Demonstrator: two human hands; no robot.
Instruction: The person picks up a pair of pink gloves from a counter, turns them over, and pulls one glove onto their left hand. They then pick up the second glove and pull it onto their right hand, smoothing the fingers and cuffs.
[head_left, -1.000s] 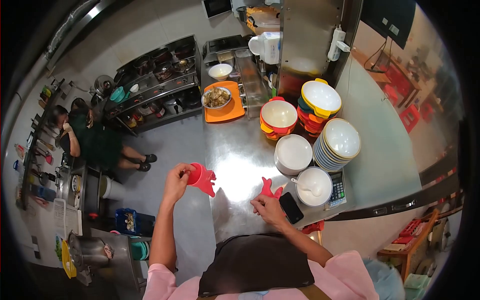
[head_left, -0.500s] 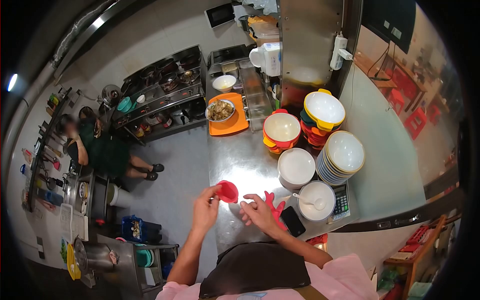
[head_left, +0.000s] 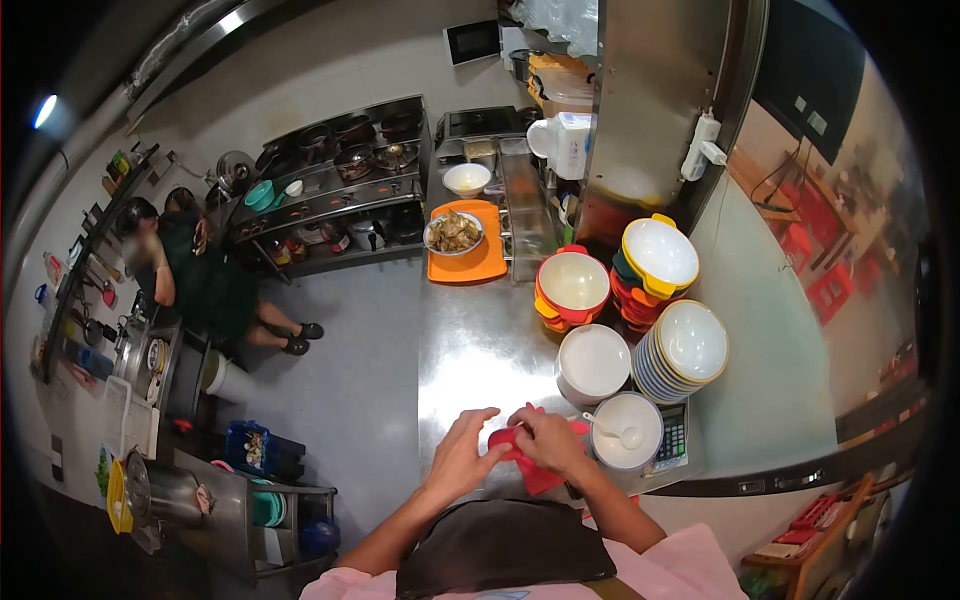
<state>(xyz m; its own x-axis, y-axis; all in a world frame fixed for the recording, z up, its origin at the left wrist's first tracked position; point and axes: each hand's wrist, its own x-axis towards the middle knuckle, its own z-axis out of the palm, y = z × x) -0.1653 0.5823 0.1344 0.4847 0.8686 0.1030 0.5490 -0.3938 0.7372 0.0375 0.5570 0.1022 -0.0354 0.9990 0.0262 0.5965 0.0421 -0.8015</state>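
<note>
My left hand is closed at the near edge of the steel counter, its thumb at the cuff of a red rubber glove. On the other side of the cuff, my right hand pinches the red rubber with bent fingers. More red glove lies beneath my right hand, its finger tips showing past my knuckles. Right of my hands stands a white bowl with a white spoon in it. A calculator lies beside that bowl.
Stacked white plates, striped bowls and coloured bowls stand along the counter's right side. An orange tray carries a bowl of food. At the left, a person in dark clothes is near the sink.
My left hand has brought the red cuff rightward and down to my right hand, which now grips the rubber. The view has shifted, and the phone is now mostly hidden by my right arm.
</note>
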